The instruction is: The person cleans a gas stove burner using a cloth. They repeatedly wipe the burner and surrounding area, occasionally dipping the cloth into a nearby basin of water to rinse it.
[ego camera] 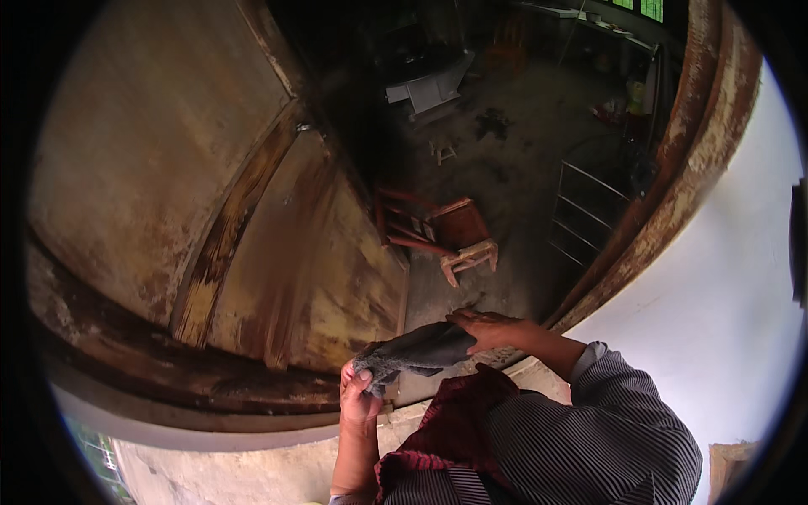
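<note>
A dark grey cloth is stretched between my two hands in front of my body. My left hand grips its left end, the thumb pressed on top of the bunched fabric. At the other end my right hand lies against the cloth with its fingers spread along the edge; some of those fingers are hidden, so how firmly it holds is hard to see. The fabric sags a little and hangs in folds below.
A worn wooden door stands at the left, and a weathered wooden door frame curves along the right beside a white wall. Inside the dim room are a reddish wooden chair, a small wooden stool and a metal rack.
</note>
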`<state>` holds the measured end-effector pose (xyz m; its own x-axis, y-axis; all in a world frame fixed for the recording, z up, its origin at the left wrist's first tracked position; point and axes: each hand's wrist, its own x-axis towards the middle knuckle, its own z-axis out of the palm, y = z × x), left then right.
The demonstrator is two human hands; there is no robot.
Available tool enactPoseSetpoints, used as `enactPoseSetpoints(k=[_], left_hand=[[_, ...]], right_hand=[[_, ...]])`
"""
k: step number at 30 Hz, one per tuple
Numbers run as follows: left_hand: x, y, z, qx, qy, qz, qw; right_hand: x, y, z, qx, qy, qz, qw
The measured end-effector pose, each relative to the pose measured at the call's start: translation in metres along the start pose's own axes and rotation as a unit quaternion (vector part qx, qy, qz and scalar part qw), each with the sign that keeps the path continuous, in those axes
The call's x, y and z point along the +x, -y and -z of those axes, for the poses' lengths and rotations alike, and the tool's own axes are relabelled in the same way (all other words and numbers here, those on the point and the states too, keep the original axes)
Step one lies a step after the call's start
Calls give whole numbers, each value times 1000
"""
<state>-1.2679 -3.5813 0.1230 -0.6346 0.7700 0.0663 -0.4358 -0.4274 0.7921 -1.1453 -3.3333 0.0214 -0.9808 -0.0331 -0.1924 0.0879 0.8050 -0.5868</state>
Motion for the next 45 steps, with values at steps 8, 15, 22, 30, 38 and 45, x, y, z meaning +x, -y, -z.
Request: enactPoseSetpoints(k=[8, 15, 22, 30, 38, 45], left_hand=[[174, 32, 8, -77, 108, 37, 990], [330, 110, 74, -133, 66, 210, 966], [421, 194, 74, 48, -60, 500, 863], [552, 318, 37, 327, 407, 186, 832], [619, 323, -74, 266, 292, 200, 897], [668, 320, -116, -187, 32, 345, 919]], right_hand=[[56, -108, 14, 82, -194, -164, 964], [84, -171, 87, 328, -432, -145, 827], [124, -174, 167, 398, -432, -69, 806], [152, -227, 261, 436, -248, 10, 865], [124, -352, 347, 523, -269, -1, 809], [115, -441, 370, 614, -270, 63, 739]])
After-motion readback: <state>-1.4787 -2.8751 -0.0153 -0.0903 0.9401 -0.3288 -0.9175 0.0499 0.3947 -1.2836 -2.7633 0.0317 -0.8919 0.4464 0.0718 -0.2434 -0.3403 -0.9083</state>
